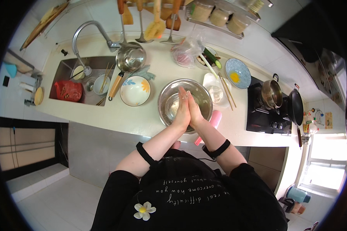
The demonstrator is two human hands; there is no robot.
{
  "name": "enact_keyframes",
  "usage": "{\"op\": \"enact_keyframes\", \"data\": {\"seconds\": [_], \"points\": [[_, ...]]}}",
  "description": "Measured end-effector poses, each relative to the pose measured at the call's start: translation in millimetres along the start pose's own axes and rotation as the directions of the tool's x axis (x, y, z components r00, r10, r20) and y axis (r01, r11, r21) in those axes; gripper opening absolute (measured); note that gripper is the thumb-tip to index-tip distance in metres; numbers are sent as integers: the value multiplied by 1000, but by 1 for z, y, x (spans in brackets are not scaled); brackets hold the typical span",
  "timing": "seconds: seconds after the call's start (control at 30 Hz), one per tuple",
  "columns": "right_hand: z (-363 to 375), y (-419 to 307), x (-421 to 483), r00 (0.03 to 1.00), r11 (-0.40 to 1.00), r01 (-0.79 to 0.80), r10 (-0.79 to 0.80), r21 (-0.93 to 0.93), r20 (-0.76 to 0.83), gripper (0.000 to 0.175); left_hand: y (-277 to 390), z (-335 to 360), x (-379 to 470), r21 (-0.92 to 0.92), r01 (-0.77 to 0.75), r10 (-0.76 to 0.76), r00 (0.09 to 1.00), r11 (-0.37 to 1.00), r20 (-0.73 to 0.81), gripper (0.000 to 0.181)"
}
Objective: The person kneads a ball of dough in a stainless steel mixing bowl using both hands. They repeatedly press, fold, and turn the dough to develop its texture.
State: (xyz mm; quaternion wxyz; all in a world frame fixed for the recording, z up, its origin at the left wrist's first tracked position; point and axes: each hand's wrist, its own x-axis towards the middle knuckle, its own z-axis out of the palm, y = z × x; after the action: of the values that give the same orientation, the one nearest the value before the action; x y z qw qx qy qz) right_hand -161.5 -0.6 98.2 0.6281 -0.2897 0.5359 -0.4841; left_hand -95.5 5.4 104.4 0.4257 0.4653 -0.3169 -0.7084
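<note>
My left hand [183, 112] and my right hand [194, 109] are pressed palm to palm, fingers stretched out and pointing away from me. White residue clings to the fingertips. Whether anything lies between the palms is hidden. Both hands are over a stainless steel mixing bowl [164, 115]. Inside it, left of my fingers, sits a lump of pale dough [175, 107], partly covered by my left hand. A pink rolling pin [215, 119] lies at the bowl's right, partly under my right forearm.
A floral bowl [135, 91] and a steel saucepan [130, 59] stand left, beside the sink [89, 99]. Rightward are a white tray [207, 78], chopsticks [227, 91], a blue plate [237, 65] with egg yolk, and a gas hob [254, 121] bearing a pot [271, 93] and wok [295, 105].
</note>
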Motion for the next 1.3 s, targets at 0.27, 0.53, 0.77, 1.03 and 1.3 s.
{"op": "enact_keyframes", "data": {"seconds": [0.27, 0.53, 0.77, 1.03, 1.3], "points": [[0, 8, -42, 984, 973, 119, -89, -198, 155, 78, -18, -13, 67, -253, 215, -258, 954, 943, -151, 50], [-27, 26, -15, 999, 994, -45, 45, -102, -5, 75, -28, 0, 30, -314, 367, -379, 925, 876, 24, 36], [-2, 17, -39, 990, 960, 136, -138, -245, 9, 73, -23, -10, 63, -334, 372, -418, 905, 866, -75, 25], [-4, 16, -46, 963, 952, 217, -173, -215, 206, 61, -20, -26, 77, -325, 306, -277, 952, 895, 134, 56], [-29, 11, -4, 906, 471, 412, -306, -780, 293, 65, 4, -11, 23, -424, 378, -277, 919, 823, 281, 73]]}}
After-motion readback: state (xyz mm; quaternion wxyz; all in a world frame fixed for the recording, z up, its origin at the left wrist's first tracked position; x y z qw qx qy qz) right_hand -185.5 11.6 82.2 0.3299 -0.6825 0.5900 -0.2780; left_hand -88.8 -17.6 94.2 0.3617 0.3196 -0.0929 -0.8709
